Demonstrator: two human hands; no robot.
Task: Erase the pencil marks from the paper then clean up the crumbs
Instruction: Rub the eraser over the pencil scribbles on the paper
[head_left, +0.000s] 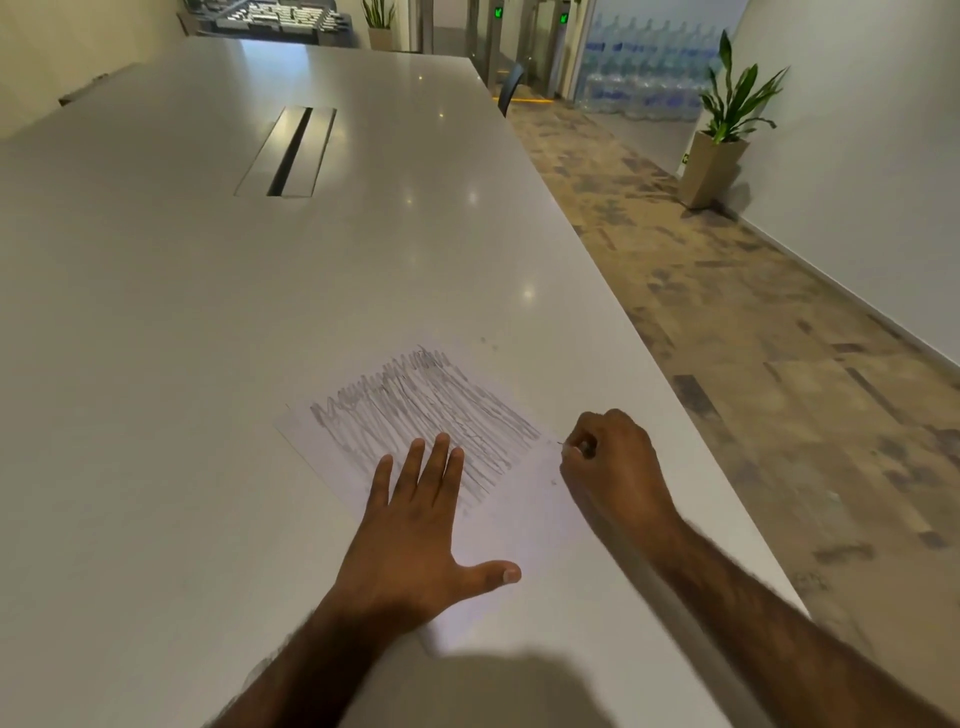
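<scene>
Paper (519, 512) lies near the table's (208, 286) right edge, its pencil marks (431, 410) largely unerased. Left hand (410, 540) presses it, fingers straight. Right hand (608, 457) fingers curl around a small unidentified object (584, 447). Crumb cleanup outstanding.

White paper (511, 514) lying flat and skewed, dense grey pencil marks (426, 410) across its far half, near half blank

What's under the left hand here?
The left hand lies flat, fingers straight, on the paper, fingertips over the near edge of the pencil marks. Whether marks run on beneath the palm is covered. The table lies under the sheet.
</scene>
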